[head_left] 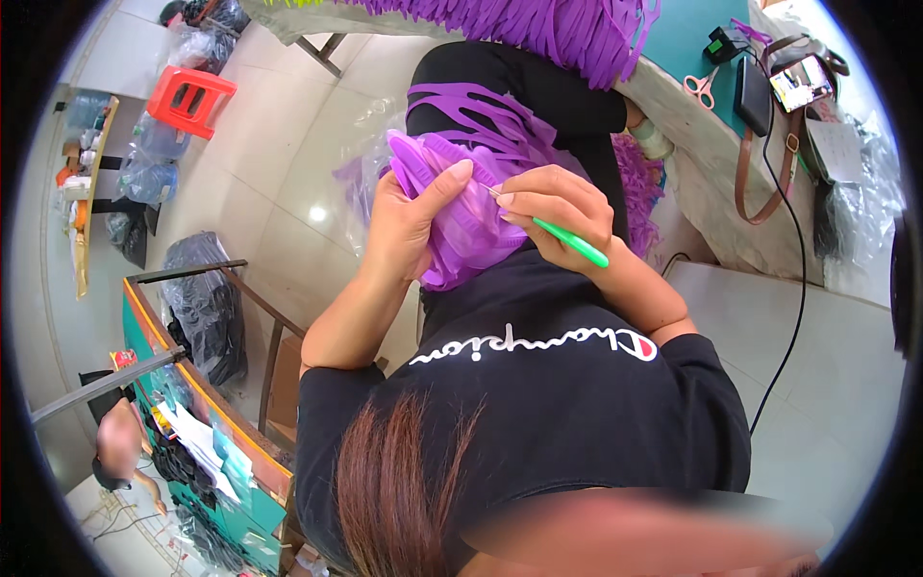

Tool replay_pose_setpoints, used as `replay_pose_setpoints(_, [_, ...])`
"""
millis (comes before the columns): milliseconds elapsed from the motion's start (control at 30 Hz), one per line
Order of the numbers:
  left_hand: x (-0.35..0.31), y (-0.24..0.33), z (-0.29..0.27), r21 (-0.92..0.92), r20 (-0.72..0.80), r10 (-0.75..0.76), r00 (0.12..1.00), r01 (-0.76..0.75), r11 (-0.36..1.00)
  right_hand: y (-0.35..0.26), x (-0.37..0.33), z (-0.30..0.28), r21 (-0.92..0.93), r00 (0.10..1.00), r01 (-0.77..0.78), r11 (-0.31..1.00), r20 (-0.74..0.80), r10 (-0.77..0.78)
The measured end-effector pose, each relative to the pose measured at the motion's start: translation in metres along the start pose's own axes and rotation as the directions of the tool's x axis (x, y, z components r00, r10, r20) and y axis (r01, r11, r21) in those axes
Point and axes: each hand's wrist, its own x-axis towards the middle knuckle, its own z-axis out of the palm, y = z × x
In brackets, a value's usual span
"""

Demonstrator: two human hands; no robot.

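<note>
- Now, the bunched purple piece point(463, 245) sits at twelve o'clock, just off centre — left hand point(402, 226) at half past ten, its grip clamped on it, thumb on top.
- The right hand point(562, 205), around two, has its grip closed on a green-handled tool point(575, 244) — thin metal tip right at the purple folds.
- Farther out at two, scissors point(703, 88) on the table point(690, 43); a red stool point(195, 85) at ten.
</note>
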Motion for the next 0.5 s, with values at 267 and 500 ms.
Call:
replay_pose_setpoints(267, [0.001,-0.003,-0.002,0.034,-0.022,0.026,0.999,-0.026,0.999,-0.005,0.002,0.001,-0.216,0.997,0.066,0.974,0.052,-0.056])
replay_pose_setpoints(500, [0.002,-0.003,-0.006,0.298,-0.03,0.223,0.974,-0.205,0.933,-0.008,0.002,-0.004,-0.165,0.917,-0.284,0.945,0.24,0.318])
